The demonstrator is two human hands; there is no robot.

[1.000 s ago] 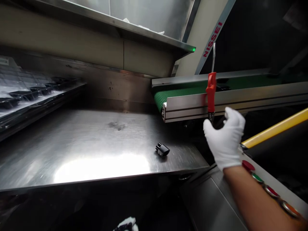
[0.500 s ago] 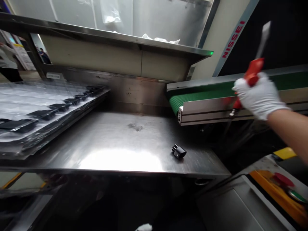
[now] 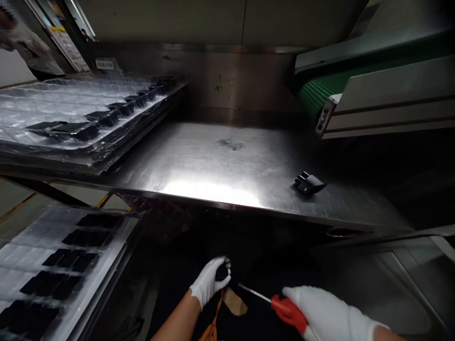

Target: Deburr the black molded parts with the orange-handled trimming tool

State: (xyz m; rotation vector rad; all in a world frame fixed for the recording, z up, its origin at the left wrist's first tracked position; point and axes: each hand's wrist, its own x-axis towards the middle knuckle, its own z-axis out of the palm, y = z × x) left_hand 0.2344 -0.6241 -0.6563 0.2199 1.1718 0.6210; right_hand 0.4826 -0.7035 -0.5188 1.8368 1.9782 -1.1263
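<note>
My left hand (image 3: 211, 282), in a white glove, is closed round a small black part (image 3: 222, 272), mostly hidden by the fingers, below the bench's front edge. To its right my right hand (image 3: 323, 310), also gloved in white, grips a red air blow gun (image 3: 288, 312). The gun's thin metal nozzle (image 3: 256, 292) points left toward the left hand, with a gap between its tip and the part. On the steel bench (image 3: 199, 156) lies another black part (image 3: 309, 184) with several prongs, near the right side.
Clear plastic trays (image 3: 46, 102) holding black pieces are stacked on the bench's left. More trays (image 3: 67, 265) stand lower left. A green conveyor belt (image 3: 320, 92) juts in at upper right. An orange cord (image 3: 212, 327) and brown tag (image 3: 234, 302) hang near my left hand. A person (image 3: 31, 52) stands far left.
My right hand has brought the blow gun down and left from beside the conveyor. My left hand has come into fuller view with a black part. The view has tilted downward.
</note>
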